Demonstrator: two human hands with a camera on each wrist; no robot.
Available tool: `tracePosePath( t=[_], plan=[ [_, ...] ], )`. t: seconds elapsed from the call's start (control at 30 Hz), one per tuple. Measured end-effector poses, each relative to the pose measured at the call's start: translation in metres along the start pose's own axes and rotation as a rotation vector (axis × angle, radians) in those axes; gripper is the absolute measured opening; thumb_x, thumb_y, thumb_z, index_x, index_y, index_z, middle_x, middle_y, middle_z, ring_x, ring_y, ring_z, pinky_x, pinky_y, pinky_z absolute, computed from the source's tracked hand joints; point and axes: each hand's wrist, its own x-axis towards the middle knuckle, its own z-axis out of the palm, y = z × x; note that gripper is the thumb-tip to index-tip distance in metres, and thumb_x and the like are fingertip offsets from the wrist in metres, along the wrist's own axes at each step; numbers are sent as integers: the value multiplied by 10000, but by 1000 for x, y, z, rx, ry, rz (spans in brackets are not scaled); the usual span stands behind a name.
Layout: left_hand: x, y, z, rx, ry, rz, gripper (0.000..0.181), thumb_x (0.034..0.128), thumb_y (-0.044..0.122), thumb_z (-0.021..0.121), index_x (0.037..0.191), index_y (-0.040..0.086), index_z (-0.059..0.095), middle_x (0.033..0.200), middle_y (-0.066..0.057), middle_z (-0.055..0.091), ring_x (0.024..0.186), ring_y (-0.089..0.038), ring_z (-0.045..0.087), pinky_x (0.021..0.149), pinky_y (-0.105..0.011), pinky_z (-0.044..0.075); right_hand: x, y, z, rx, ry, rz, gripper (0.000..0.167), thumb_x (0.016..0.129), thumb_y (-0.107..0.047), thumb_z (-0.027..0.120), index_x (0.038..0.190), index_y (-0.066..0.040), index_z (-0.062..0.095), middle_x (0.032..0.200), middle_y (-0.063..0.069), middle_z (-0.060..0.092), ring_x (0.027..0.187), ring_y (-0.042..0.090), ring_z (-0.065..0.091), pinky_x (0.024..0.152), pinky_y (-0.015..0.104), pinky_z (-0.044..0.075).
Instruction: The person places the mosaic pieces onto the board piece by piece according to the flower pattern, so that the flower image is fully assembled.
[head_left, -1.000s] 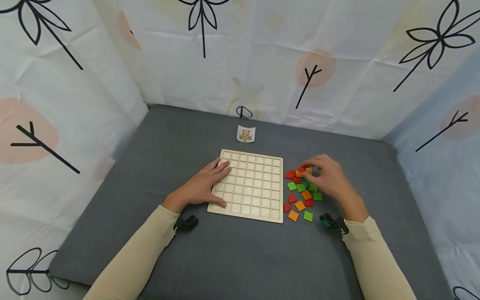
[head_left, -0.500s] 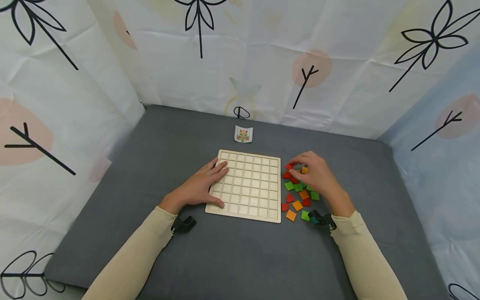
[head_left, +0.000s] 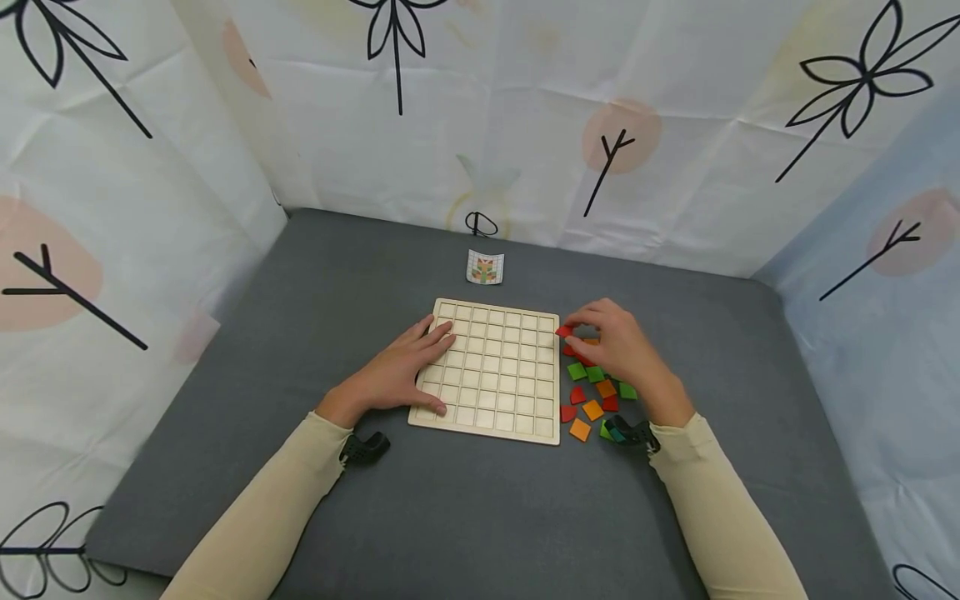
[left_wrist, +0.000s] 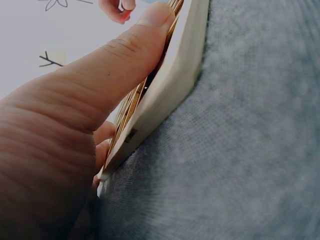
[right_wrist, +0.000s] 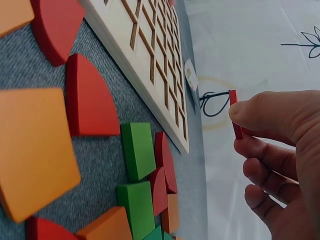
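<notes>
Wooden grid board (head_left: 491,367) lies flat approx mid of the grey surface (head_left: 465,517); its shallow sq cells show plain wood, incl. those nr the R hand (head_left: 618,337). That hand's grip is narrow: thumb + index pinch a thin red pc (head_left: 563,332), held up nr board's far R corner, w/ a gap btwn pc & board in R wrist view. L hand (head_left: 399,367) rests on board's L edge, grip wide, fingers spread over the cells, thumb on near-L part.

Loose pcs along board's R side: orange sqs (head_left: 580,430), green sqs (head_left: 576,372), rounded red pcs (head_left: 567,413); some touch, a few partly hidden by R hand/wrist. Small card (head_left: 485,267) w/ coloured grid pattern sits beyond board, nr surface's far edge. Behind: white cloth (head_left: 517,125) w/ black line-drawn flowers.
</notes>
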Motion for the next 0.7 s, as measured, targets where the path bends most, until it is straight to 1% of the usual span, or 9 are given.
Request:
tracePosePath(
  t=[0.1, 0.23, 0.37, 0.47, 0.6, 0.7],
  plan=[
    [1, -1, 0, 5, -2, 1, 1252, 794, 578, 936, 1730, 80, 272, 1811, -91, 132, 1663, -339, -33, 1290, -620, 162, 4, -2, 1, -7, -4, -13, 162, 946, -53, 853, 1104, -31, 825, 1065, 139, 731, 1053, 333, 612, 870, 525, 552],
    [1, -1, 0, 9, -4, 5, 1254, 794, 577, 936, 1731, 79, 267, 1811, -91, 130, 1663, -339, -35, 1289, -621, 168, 9, -6, 1, -11, -17, -12, 186, 950, -58, 850, 1129, -18, 822, 1095, 132, 728, 1079, 348, 616, 899, 548, 553],
    [1, -1, 0, 3, -4, 7, 1252, 797, 579, 933, 1732, 82, 265, 1812, -87, 126, 1664, -332, -41, 1290, -618, 163, 15, -10, 1, -16, -37, 1, 193, 964, -70, 836, 1152, -27, 822, 1132, 126, 719, 1098, 342, 610, 906, 548, 548],
    [1, -1, 1, 2, -5, 8, 1252, 797, 580, 933, 1731, 80, 266, 1812, -92, 128, 1664, -334, -40, 1292, -618, 157, 20, -13, 3, -10, -52, -5, 180, 977, -79, 823, 1151, -32, 824, 1145, 126, 721, 1103, 342, 604, 909, 546, 538],
    [0, -1, 1, 4, -5, 9, 1251, 798, 579, 933, 1730, 77, 268, 1810, -102, 132, 1663, -341, -34, 1292, -618, 154, 26, -14, 6, 0, -72, -7, 167, 988, -85, 810, 1150, -47, 825, 1153, 116, 723, 1120, 339, 598, 921, 536, 532],
    [1, -1, 1, 7, 2, 13, 1251, 796, 582, 933, 1729, 75, 272, 1809, -107, 138, 1663, -346, -26, 1291, -618, 158, 30, -13, 9, -2, -84, 6, 171, 992, -81, 803, 1160, -56, 824, 1161, 114, 717, 1122, 336, 595, 916, 530, 536]
  ],
)
